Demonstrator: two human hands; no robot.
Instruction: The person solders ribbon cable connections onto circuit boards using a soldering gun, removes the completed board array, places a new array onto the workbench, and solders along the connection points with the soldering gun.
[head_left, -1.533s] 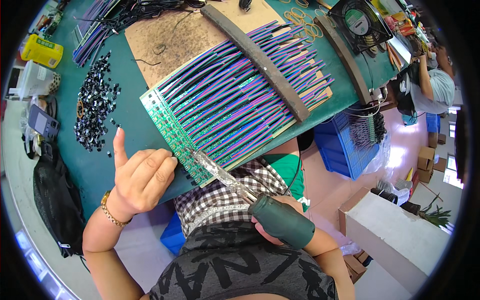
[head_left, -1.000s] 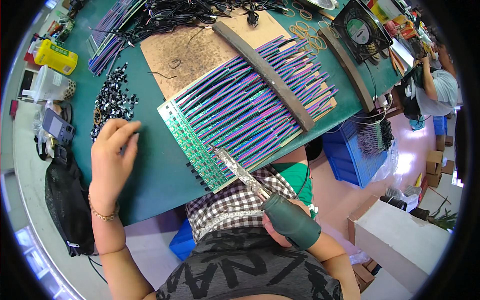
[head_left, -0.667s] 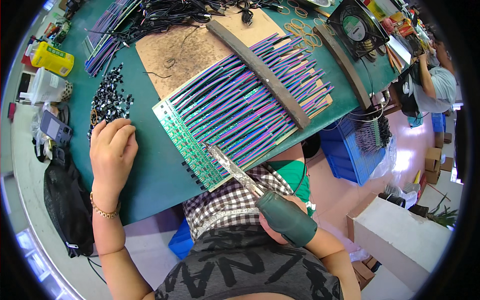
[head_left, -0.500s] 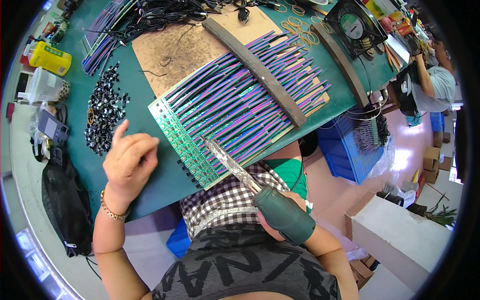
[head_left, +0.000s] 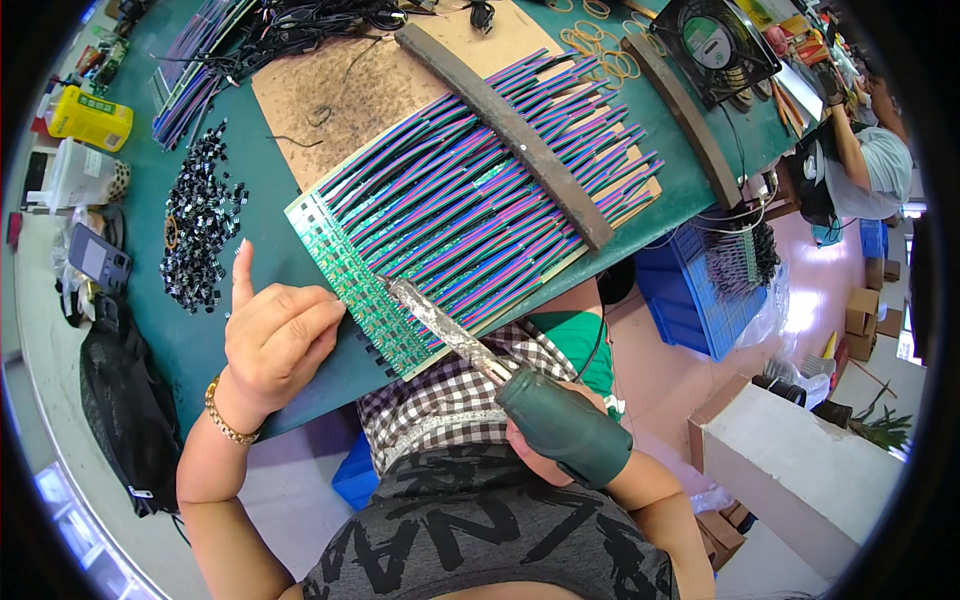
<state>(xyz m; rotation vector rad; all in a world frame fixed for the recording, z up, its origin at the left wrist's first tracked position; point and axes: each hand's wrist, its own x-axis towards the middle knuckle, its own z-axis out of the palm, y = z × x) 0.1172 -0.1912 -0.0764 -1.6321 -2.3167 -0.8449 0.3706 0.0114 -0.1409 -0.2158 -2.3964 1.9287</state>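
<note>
I see a long soldering iron (head_left: 470, 345) with a crusted, silvery-grey shaft and a thick dark green handle, held in my right hand (head_left: 560, 445); that grip is wrapped closed around the handle, though the fingers are mostly hidden behind it. The iron's tip rests at the near edge of a green circuit board strip (head_left: 350, 275), a flat panel dotted with small square pads, lying on the green counter (head_left: 290, 255). From the strip a wide fan of thin purple, blue and green wires (head_left: 470, 190) runs away over a brown, scuffed cardboard sheet (head_left: 330, 100), pinned under a dark, rough, slightly curved bar (head_left: 510, 130). A second similar bar (head_left: 680, 110) lies farther right, apart from the wires.

My left hand (head_left: 275, 340) hovers just left of the strip, fingers curled loosely inward with the index finger pointing straight up; whether that grip pinches anything I cannot tell. A gold bracelet (head_left: 228, 420) sits on the wrist.

Up-left of that hand lies a loose heap of small black parts (head_left: 200, 235), with bare counter between heap and strip. The counter's near edge runs just below the strip, close to my body, so the iron's handle hangs out past it. A black bag (head_left: 125, 410) sits at the left, below the counter edge.
</note>
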